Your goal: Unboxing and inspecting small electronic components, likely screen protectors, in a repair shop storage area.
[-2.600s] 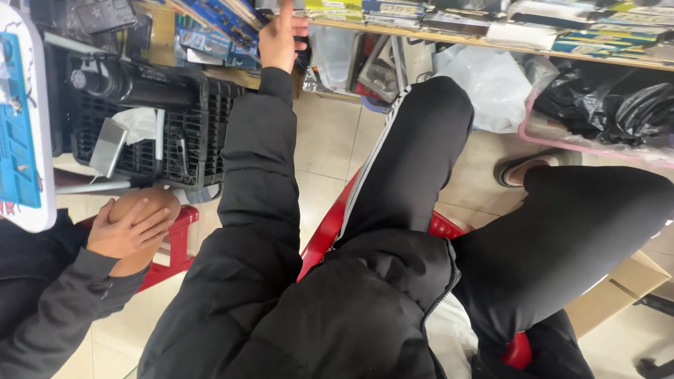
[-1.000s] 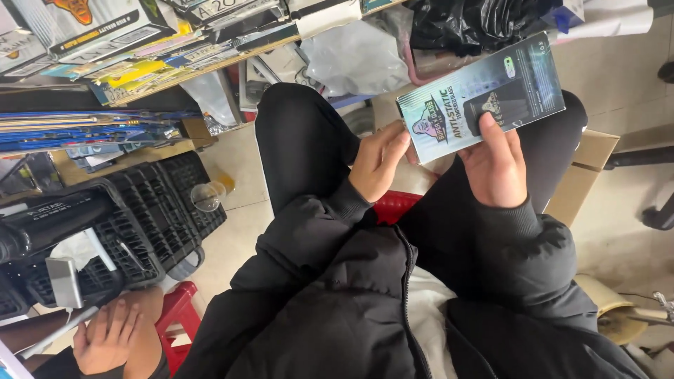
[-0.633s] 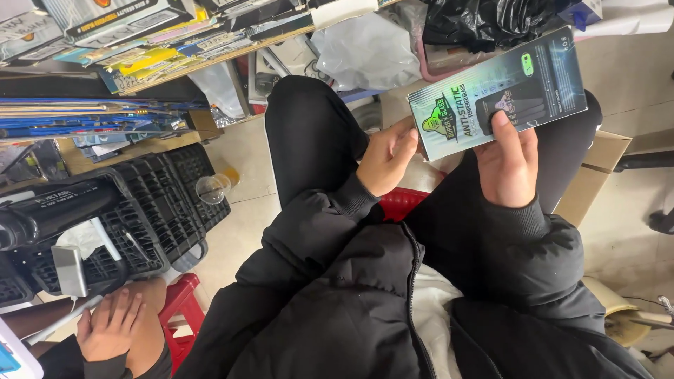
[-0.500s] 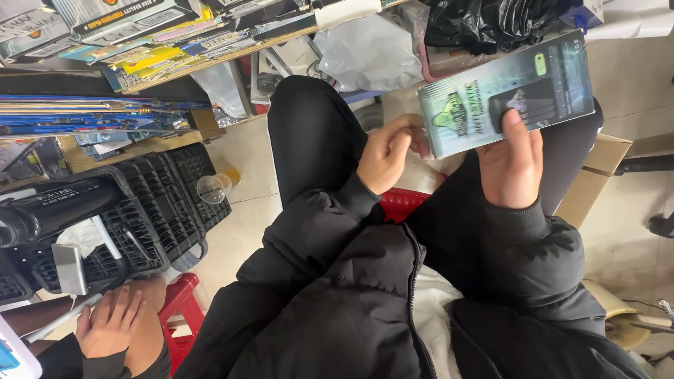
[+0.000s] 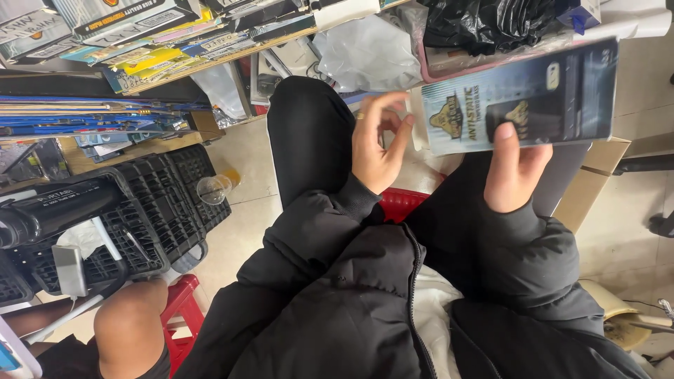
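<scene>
My right hand [image 5: 514,172] holds a flat dark blue-green packaged box [image 5: 523,97] up above my right knee, thumb pressed on its front. My left hand [image 5: 377,144] hovers just left of the box with its fingers spread, holding nothing and a small gap away from the box's left edge. Both arms are in black puffy jacket sleeves, and my legs in black trousers are crossed over a red plastic stool [image 5: 398,202].
A black plastic crate [image 5: 151,210] with a black tube on it stands at the left. Shelves of flat packages [image 5: 133,42] and plastic bags [image 5: 365,49] run along the top. Another person's knee [image 5: 130,326] and a second red stool [image 5: 184,309] are at lower left. A cardboard box [image 5: 590,186] sits at right.
My left hand has let go of the box and opened its fingers. The box has swung to the right and closer to the camera in my right hand.
</scene>
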